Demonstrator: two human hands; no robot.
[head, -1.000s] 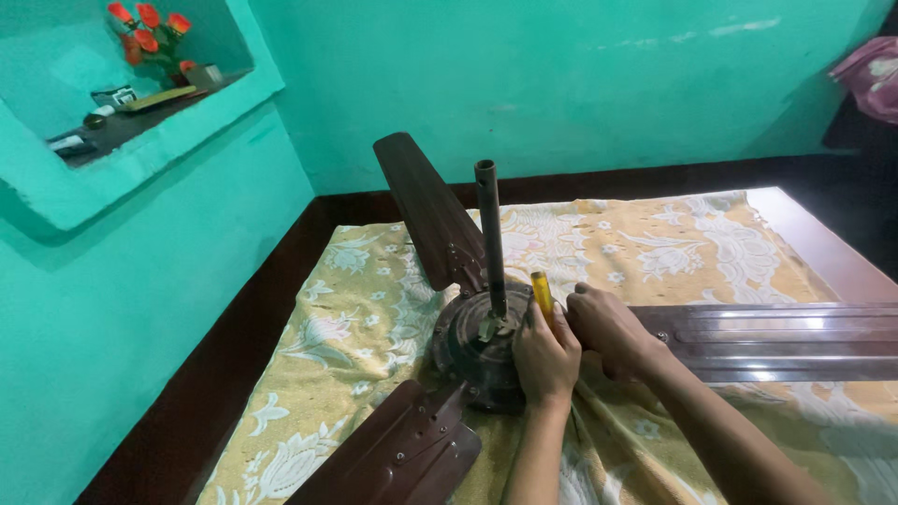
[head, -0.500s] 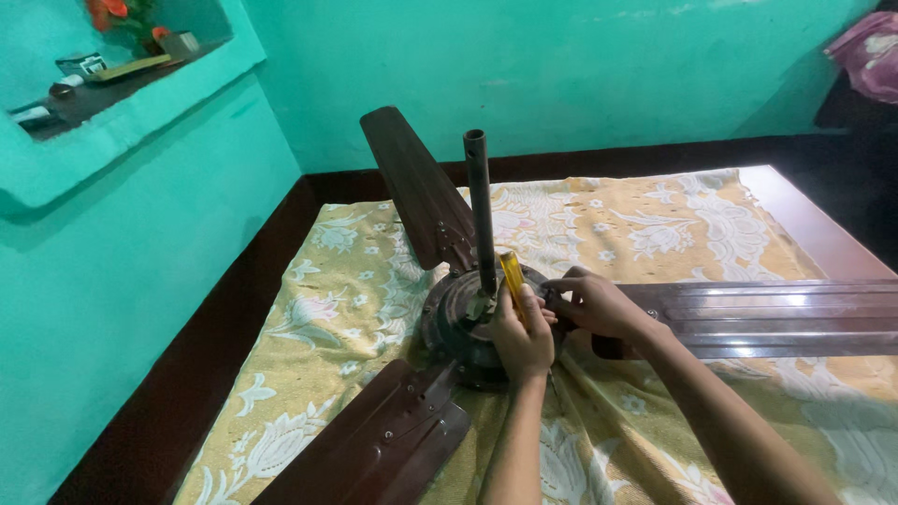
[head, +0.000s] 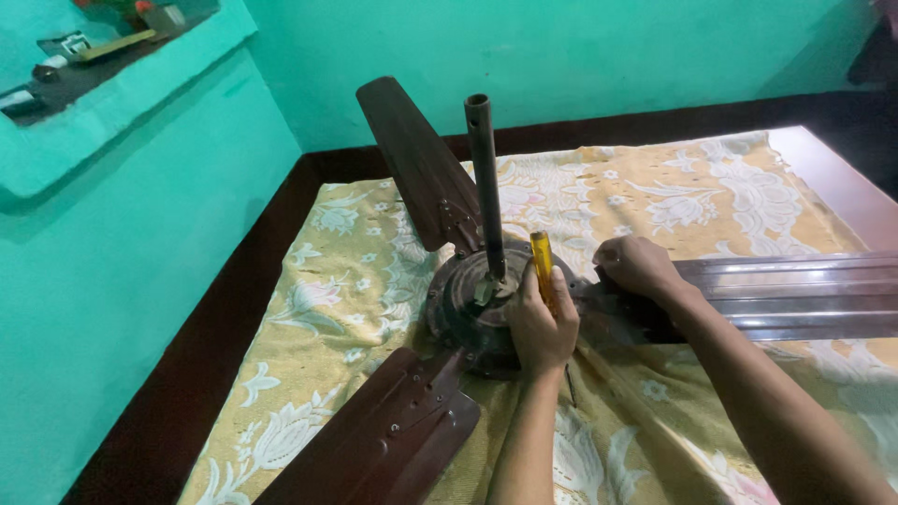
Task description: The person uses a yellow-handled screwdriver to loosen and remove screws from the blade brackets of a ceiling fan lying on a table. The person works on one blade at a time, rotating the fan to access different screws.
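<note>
- Head view looks down on a brown ceiling fan [head: 472, 313] lying on a bed [head: 281, 281] covered with a yellow floral sheet [head: 655, 206].
- Motor housing [head: 458, 299] of the fan sits near the middle of the sheet, round and dark, with its down rod [head: 485, 178] standing upright out of the centre.
- Three blades show: one far blade [head: 412, 159] tilts up and away toward the green wall [head: 561, 56], one near blade [head: 383, 440] runs toward the lower edge of the picture, and one right blade [head: 795, 295] stretches flat to the right edge.
- Left hand [head: 541, 327] is clenched around a screwdriver with a yellow handle [head: 542, 262]; the handle sticks up out of the fist just beside the rod, and the fist rests against the housing's near right rim.
- A thin dark shaft shows below the fist, but its tip is too small to make out.
- Right hand [head: 639, 266] lies knuckles-up on the root of the right blade, touching it where it meets the housing; its grip is curled, though I cannot tell whether the fingers enclose anything.
- A dark wooden bed frame [head: 215, 327] borders the sheet on the left, and a wall niche [head: 94, 56] with small objects sits at upper left.
</note>
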